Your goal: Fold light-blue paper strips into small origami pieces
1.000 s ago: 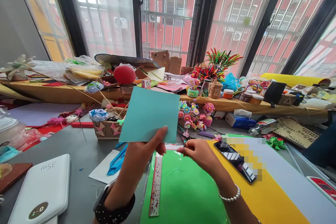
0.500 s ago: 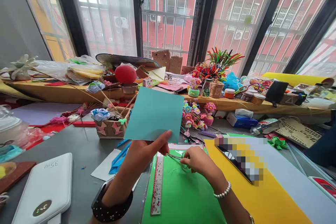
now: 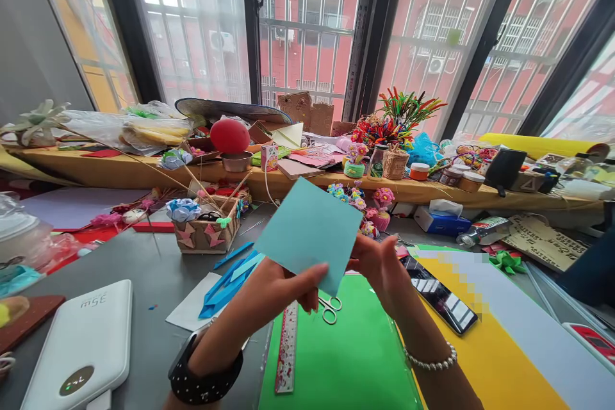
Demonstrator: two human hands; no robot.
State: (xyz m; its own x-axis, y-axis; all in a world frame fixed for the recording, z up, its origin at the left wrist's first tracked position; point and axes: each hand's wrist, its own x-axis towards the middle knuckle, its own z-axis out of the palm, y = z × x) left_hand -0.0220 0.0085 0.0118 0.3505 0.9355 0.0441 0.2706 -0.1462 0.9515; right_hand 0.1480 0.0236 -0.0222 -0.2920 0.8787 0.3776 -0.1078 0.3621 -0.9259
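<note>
A teal square of paper (image 3: 307, 230) is held up in front of me, its corners turned at a slant. My left hand (image 3: 288, 288) grips it at the lower edge, thumb on the near face and the other fingers behind. At its right corner is my right hand (image 3: 377, 262), thumb raised and apart; some fingertips pass behind the paper, so whether they touch it is unclear. Small silver scissors (image 3: 330, 311) lie on the green sheet (image 3: 346, 359) just below the paper. A patterned ruler (image 3: 287, 352) lies left of the scissors.
Blue paper strips (image 3: 225, 288) lie left of my hands, near a cardboard box (image 3: 206, 235) of craft flowers. A white power bank (image 3: 81, 346) sits at left. On the right, a phone (image 3: 439, 295) rests on yellow paper (image 3: 500, 365). Craft supplies crowd the ledge (image 3: 120, 166) behind.
My right hand has let go of the scissors, which now lie on the green sheet, and has risen to the paper's right corner. The paper has shifted right, lower, and turned.
</note>
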